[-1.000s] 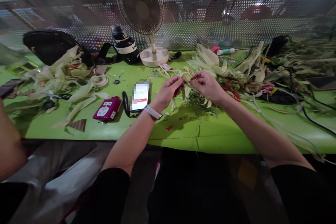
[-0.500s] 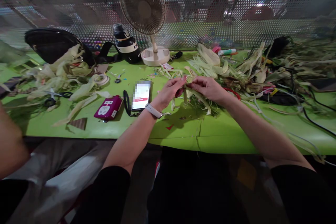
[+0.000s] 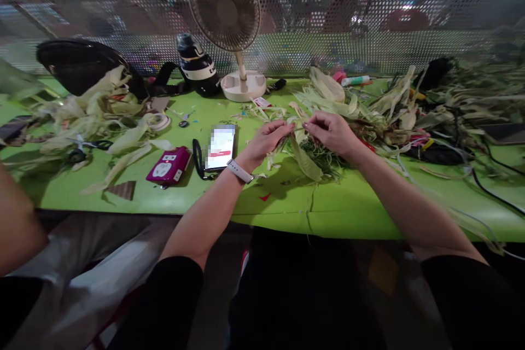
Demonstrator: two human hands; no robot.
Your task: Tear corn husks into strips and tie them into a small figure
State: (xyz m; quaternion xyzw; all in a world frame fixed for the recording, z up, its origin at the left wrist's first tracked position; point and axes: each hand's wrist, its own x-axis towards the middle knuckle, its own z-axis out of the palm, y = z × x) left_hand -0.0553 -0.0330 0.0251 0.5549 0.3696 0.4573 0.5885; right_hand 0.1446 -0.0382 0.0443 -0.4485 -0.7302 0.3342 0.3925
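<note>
My left hand, with a pale watch band at the wrist, is closed in a pinch on a green corn husk that hangs down between my hands. My right hand is also closed, thumb and fingertips together on a thin strand of husk stretching across to the left hand. Its far end is hidden by my fingers. Below and behind the right hand lie thin green shreds. Small pale scraps of husk lie under the left hand.
Left stand a lit phone, a magenta box, scissors, a tape roll and husks. Behind are a fan, a black bottle and a bag. A large husk heap lies right. Another person's arm is at far left.
My right hand has moved slightly right and up, away from the left hand, drawing the strand across the gap. The hanging green husk now shows broader. The left hand has barely moved.
</note>
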